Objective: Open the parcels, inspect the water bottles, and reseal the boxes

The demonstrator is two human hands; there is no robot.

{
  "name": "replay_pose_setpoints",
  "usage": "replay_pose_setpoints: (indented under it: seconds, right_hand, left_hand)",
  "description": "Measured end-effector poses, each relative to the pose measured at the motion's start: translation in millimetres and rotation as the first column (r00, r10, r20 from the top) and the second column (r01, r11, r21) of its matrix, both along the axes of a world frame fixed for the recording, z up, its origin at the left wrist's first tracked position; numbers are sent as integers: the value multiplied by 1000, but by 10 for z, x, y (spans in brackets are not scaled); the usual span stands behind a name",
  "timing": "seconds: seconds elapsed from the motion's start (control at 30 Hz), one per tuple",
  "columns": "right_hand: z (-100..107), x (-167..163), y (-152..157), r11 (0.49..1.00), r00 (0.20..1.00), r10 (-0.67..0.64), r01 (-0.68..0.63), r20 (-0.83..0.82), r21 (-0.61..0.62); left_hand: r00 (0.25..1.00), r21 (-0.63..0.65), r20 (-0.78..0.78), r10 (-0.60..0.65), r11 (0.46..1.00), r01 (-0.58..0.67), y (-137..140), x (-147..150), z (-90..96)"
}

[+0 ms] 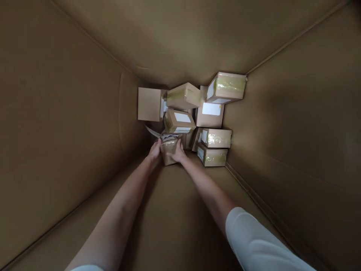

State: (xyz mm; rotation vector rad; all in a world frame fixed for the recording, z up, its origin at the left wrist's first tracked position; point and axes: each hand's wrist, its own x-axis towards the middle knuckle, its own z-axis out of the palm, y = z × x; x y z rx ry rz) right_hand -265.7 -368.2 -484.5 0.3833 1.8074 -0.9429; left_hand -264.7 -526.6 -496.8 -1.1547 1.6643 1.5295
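Observation:
Deep inside a large cardboard container, both my arms reach down to a small taped cardboard box near its bottom. My left hand presses against the box's left side, fingers partly hidden. On its right side lies my right hand, thumb and fingers around the edge. Clear tape shines on the box's top. Just beyond it, a labelled cardboard box sits tilted, with loose pale paper sticking out to the left of it.
Tall cardboard walls enclose the space on all sides. A plain-faced box stands at the left. Two taped boxes lie one behind the other at the right. Farther back are a labelled box, a tilted taped box and another box.

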Motion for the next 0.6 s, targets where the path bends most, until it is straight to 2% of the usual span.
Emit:
replay_pose_setpoints:
  seconds: [0.1,0.23,0.3,0.33,0.37,0.43,0.47,0.5,0.53,0.6]
  right_hand:
    - [-45,39,54,992,999,44,-44,2,116]
    - [-170,-21,292,974,999,-12,1,45,228]
    - [-217,-69,415,964,997,-77,75,-5,254]
    - [-225,-94,482,962,994,-103,107,-29,252]
    - [-220,-119,559,962,991,-124,131,-47,239]
    - [-171,-166,748,971,986,-157,165,-59,175]
    - [-131,-186,861,975,981,-184,190,-62,119]
    - [-85,-202,982,973,973,-223,226,-65,47]
    - [-36,-216,1106,962,960,-274,272,-64,-33]
    - [60,-240,1340,910,921,-388,375,-42,-179]
  left_hand:
    - [989,91,141,41,994,-54,163,-45,-13]
    - [988,231,148,40,970,-74,401,-117,-67]
    - [995,158,103,12,987,-28,444,-135,-100]
    - [998,52,63,-6,999,3,430,-137,-114]
    - [1000,-93,16,-26,995,28,392,-134,-124]
    - [996,-375,-55,-68,926,43,265,-114,-135]
    - [995,-444,-64,-77,895,41,193,-99,-133]
    - [996,-438,-52,-72,898,42,131,-83,-125]
    - [998,-381,-32,-50,924,34,86,-70,-110]
    - [1000,-148,1,8,989,-8,67,-60,-53]
